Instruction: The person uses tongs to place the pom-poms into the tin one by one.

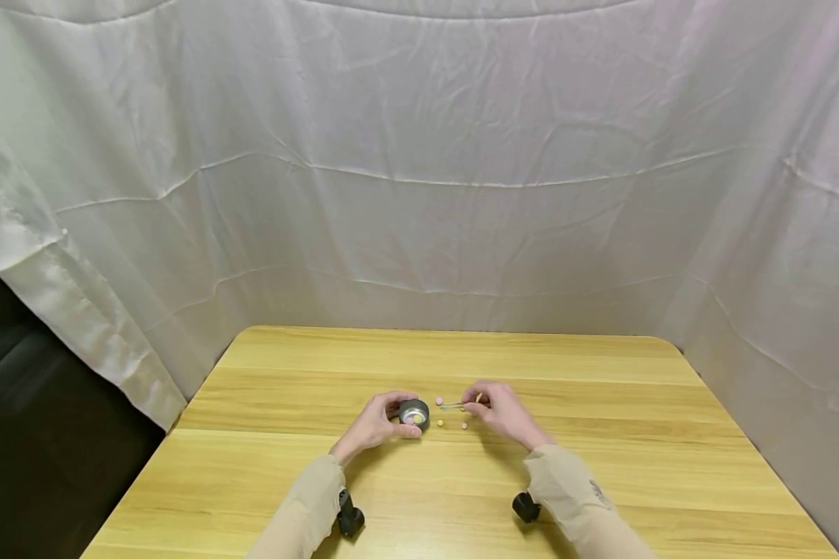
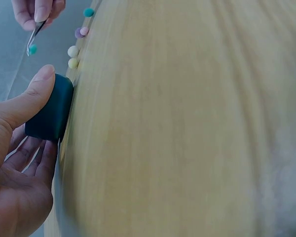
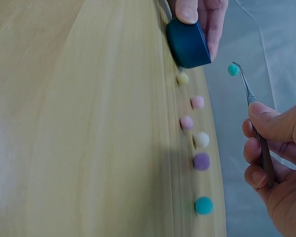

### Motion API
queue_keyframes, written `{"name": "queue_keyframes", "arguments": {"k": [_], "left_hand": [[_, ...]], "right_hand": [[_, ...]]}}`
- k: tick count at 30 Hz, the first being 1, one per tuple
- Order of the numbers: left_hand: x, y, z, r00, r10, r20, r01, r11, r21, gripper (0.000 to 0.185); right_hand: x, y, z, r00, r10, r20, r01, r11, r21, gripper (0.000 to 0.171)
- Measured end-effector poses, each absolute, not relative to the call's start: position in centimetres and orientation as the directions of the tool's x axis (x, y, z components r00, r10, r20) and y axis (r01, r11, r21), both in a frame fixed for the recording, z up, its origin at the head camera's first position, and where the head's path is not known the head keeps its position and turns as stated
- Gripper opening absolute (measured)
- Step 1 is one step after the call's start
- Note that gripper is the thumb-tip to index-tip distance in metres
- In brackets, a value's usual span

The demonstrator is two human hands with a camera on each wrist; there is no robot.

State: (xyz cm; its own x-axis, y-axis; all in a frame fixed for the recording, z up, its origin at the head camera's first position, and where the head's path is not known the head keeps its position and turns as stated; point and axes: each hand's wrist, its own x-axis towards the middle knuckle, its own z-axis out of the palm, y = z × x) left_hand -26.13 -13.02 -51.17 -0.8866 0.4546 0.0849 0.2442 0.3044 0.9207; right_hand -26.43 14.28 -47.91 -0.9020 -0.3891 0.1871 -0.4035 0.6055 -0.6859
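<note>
On the table, my left hand (image 1: 372, 428) holds a small dark round bowl (image 2: 53, 112) between thumb and fingers. A yellow pom-pom (image 1: 418, 418) and a pink one show inside the bowl in the head view. My right hand (image 1: 505, 413) pinches a pair of bent-tip metal tweezers (image 3: 248, 91). At the tweezer tips is a small teal pom-pom (image 3: 233, 69), raised above the table and to the right of the bowl.
Loose pom-poms lie on the wooden table (image 1: 601, 435) right of the bowl: yellow (image 3: 183, 78), pink (image 3: 197, 102), white (image 3: 202, 140), purple (image 3: 201, 161) and teal (image 3: 203, 205). Pale curtains (image 1: 419, 233) hang behind the table and at its sides.
</note>
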Motion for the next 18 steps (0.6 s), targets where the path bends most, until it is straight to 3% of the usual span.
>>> {"name": "queue_keyframes", "arguments": {"k": [18], "left_hand": [[-26.1,-13.0,-51.0,-0.886,0.456,0.077,0.232,0.293,0.928,0.059]], "right_hand": [[-26.9,11.6,-47.6,-0.899,-0.399,0.180,-0.400,0.584,-0.706,0.004]]}}
